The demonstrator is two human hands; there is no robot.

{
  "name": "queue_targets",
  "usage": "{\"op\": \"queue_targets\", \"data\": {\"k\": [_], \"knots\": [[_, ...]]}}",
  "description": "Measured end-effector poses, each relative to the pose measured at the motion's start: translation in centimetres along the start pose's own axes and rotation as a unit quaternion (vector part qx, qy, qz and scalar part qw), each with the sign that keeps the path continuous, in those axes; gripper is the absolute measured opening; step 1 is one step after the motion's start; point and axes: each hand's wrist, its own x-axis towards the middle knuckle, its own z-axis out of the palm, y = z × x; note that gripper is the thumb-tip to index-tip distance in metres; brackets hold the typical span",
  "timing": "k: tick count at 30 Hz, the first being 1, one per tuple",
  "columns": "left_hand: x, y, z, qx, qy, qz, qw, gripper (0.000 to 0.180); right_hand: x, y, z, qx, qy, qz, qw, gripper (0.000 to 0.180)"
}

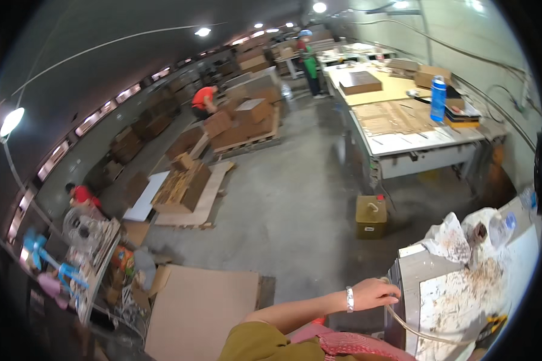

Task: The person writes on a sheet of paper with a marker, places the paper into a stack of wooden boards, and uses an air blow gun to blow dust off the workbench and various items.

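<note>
My left hand [373, 295], with a pale band at its wrist, reaches across to the near edge of the worktable at right. Its fingers are closed around a thin beige tube [417, 332]. From the hand the tube curves down and right over the table edge toward a yellow-and-black tool [492, 326], whose kind I cannot make out. Beside the hand, a stained white sheet [442, 301] covers part of the worktable [411, 268]. My right hand does not show.
Crumpled stained paper [450, 239] and a clear plastic bottle [504, 224] lie on the worktable. A yellowish jerrycan [371, 218] stands on the floor beyond. Farther off are a long table with a blue bottle [438, 99], carton-loaded pallets [247, 143], a flat cardboard sheet [202, 307] and several people.
</note>
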Motion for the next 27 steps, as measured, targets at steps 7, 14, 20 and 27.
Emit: {"op": "queue_targets", "data": {"k": [7,14,20,27], "knots": [[-2.6,-4.4,-5.5,0.002,-0.18,0.006,0.984,0.034,1.1,2.3,-1.8,0.141,-0.176,-0.163,0.96,0.024],[4.0,-1.9,-7.3,-0.1,-0.193,0.005,0.976,0.028,-3.1,-5.7,11.3,0.053,0.002,-0.047,0.997,0.041],[10.4,-0.5,-2.5,-0.108,-0.232,0.019,0.966,0.026,8.1,-7.6,5.6,0.0,0.015,-0.032,0.999,0.048],[14.6,-2.0,0.0,-0.129,-0.389,-0.103,0.906,0.035,19.4,-5.4,4.9,-0.005,0.011,0.037,0.999,0.048]]}}
